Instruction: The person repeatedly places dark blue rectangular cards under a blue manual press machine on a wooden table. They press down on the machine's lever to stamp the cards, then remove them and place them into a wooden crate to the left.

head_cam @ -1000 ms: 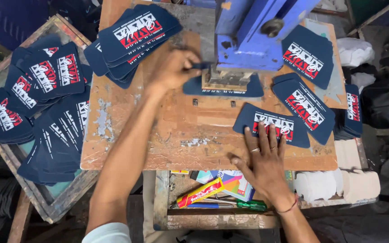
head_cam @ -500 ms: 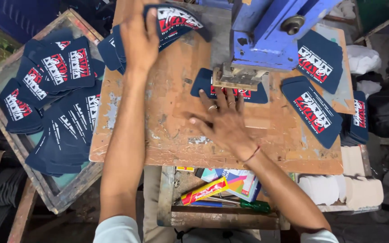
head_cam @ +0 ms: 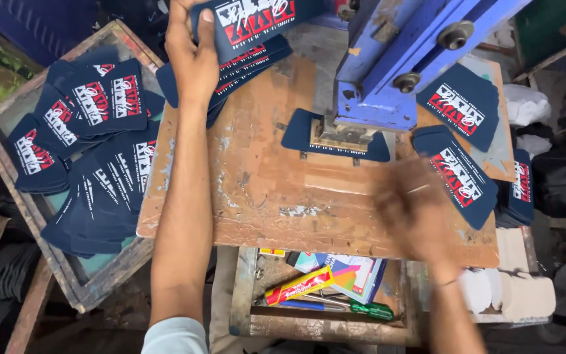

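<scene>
Above the worn table (head_cam: 257, 196), the left hand (head_cam: 191, 59) pinches a navy printed panel (head_cam: 257, 19), fingers closed

One head camera — looking steeply down, close over the wooden worktable (head_cam: 263, 196).

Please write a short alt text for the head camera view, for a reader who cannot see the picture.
A person's left hand holds a navy printed fabric piece above a stack of like pieces at the far edge of a worn wooden table, while the blurred right hand hovers near the front edge. Another navy piece lies under a blue press; more pieces fill a wooden frame on the left.
</scene>
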